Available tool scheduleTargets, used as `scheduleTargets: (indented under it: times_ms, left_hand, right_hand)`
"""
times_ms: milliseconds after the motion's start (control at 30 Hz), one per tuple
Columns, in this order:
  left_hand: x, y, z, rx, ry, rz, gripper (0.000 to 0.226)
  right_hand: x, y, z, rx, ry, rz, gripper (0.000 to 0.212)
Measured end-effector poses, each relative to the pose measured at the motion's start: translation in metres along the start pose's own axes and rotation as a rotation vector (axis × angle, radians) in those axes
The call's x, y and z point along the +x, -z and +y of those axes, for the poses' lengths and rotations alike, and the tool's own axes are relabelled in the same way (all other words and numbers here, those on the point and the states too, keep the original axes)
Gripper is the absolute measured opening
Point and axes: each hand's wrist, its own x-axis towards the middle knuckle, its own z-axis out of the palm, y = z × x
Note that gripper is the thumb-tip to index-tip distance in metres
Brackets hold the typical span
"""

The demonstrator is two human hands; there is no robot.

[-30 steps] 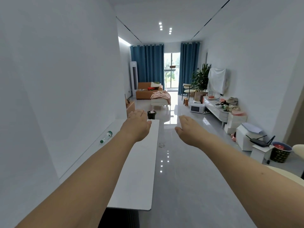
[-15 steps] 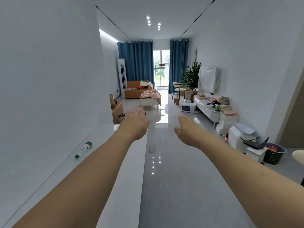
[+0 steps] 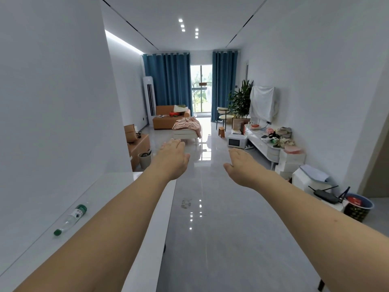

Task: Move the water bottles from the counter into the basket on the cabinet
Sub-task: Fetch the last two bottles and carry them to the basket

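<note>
Left hand (image 3: pixel 171 158) and right hand (image 3: pixel 242 165): spread flat, empty, extended forward | water bottle (image 3: pixel 70 219): lying sideways by the wall on tabletop (image 3: pixel 117 186), unreached | basket (image 3: pixel 357 207): well apart.

Clear water bottle (image 3: pixel 70 219) with green cap, white counter (image 3: pixel 117 186), blue curtains (image 3: pixel 168 81).

White counter (image 3: pixel 117 192), bottle (image 3: pixel 70 219) lying flat
</note>
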Motion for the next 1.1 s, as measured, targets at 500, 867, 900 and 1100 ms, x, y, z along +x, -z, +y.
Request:
scheduleTargets:
  times_ms: [500,867,900,1100]
  left_hand:
    - [0.205,-0.08,-0.074,-0.057,-0.014,-0.014,0.049]
    - [0.322,-0.135,-0.114,-0.076,-0.057,-0.047,0.053]
    - [0.33,-0.141,-0.117,-0.075,-0.057,-0.05,0.053]
    - [0.383,-0.174,-0.125,-0.061,-0.048,-0.078,0.054]
  right_hand:
    - [0.217,-0.044,0.037,-0.014,-0.039,-0.01,0.049]
    - [0.343,-0.072,0.064,0.017,-0.11,-0.04,0.054]
    - [0.352,-0.075,0.067,0.02,-0.111,-0.041,0.053]
    - [0.407,-0.085,0.091,0.017,-0.096,-0.035,0.054]
